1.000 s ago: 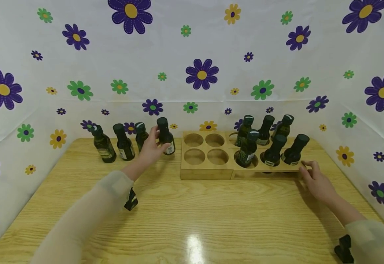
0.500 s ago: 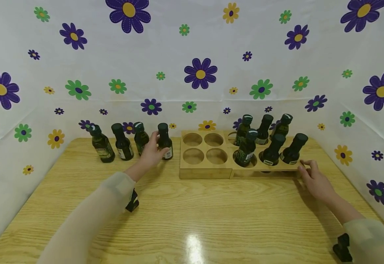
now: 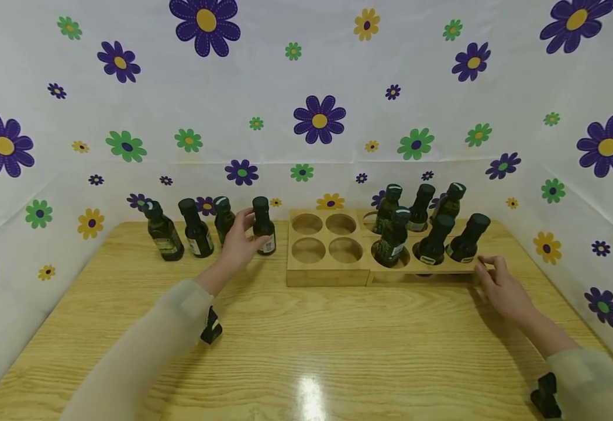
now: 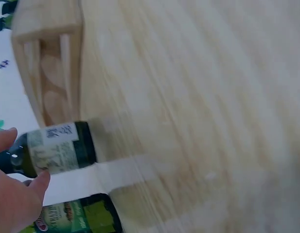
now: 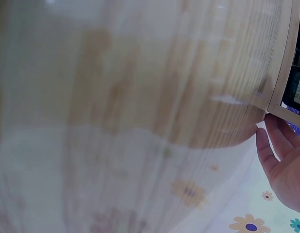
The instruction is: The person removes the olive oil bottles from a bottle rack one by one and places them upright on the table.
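- Currently, our left hand grips a bottle with curled fingers, standing just beside the rack, likely keeping it upright.
- Our right hand touches the rack's end, presumably steadying it; we cannot tell whether fingers pinch.

The left hand grips a labelled dark bottle between a wooden rack and a second bottle.

Lt wood-grain worktop, lwr half of frame: 4 dk bottles upright mid-L, wood rack ctr to mid-R.
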`<state>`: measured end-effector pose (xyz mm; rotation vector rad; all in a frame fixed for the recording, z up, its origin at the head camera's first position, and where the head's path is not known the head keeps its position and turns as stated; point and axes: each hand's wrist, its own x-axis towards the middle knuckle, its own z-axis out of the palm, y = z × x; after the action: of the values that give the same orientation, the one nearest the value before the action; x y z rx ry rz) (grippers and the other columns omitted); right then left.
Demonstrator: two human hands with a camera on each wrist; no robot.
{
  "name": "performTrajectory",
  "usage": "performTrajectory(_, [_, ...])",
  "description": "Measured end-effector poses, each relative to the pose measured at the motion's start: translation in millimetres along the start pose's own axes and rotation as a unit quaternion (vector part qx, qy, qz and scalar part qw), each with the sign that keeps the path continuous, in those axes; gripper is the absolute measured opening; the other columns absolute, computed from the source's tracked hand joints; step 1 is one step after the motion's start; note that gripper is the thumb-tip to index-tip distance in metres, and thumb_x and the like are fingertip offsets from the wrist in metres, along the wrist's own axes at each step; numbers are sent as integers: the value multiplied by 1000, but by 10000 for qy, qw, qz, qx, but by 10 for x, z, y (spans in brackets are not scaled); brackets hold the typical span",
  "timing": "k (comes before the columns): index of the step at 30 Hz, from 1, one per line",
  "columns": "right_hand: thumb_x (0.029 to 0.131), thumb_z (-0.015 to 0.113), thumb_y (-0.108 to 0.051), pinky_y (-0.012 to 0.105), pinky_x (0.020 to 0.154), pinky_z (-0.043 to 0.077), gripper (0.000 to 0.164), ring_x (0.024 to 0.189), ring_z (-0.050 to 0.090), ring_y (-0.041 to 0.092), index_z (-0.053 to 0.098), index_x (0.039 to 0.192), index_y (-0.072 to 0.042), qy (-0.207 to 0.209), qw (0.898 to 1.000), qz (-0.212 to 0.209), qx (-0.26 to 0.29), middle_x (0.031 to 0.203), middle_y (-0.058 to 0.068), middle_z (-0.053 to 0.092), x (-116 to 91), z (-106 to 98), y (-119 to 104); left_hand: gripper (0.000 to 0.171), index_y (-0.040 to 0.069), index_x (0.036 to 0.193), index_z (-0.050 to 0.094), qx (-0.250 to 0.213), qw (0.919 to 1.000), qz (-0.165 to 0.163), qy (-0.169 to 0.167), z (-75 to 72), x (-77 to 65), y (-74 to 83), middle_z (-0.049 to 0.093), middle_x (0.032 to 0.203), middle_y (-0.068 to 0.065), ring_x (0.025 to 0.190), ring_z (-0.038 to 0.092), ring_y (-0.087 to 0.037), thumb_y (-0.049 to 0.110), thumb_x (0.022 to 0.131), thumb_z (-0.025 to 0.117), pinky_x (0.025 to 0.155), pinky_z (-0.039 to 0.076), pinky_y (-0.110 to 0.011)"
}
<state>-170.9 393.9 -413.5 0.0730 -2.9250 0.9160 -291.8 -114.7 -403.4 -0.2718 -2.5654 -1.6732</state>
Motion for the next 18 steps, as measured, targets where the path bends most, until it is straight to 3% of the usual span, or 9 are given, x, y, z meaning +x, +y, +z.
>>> performTrajectory(6, [109,24,-27,36,55,37,45,66,52,29,22,135,9,13,10000,-41,-39,112,42,53,10,3,3,66,5,147,27,-819,9953,424,285,-51,-196,69,32,150,-19,137,32,-33,4,93,65,107,30,-56])
performTrajectory(10, [109,24,-27,36,56,38,45,67,53,30,22,135,9,9,10000,-48,-39,114,43,52,9,7,3,59,4,143,32,-1020,9909,746,458,-41,-344,134,38,145,-17,134,36,-33,5,94,64,105,33,-57])
performTrajectory(14, [109,24,-27,36,55,38,45,64,51,27,22,136,9,19,10000,-55,-20,110,41,54,-1,12,-3,53,3,139,38,-1169,9875,988,369,54,-453,258,44,141,-16,130,41,-31,3,93,64,101,37,-55])
performTrajectory(18, [109,24,-26,35,54,37,45,64,51,26,22,136,10,14,10000,-89,-20,110,41,54,0,7,-2,50,2,136,41,-1208,9857,1174,49,212,-494,357,47,137,-18,127,44,-33,0,92,65,99,39,-56])
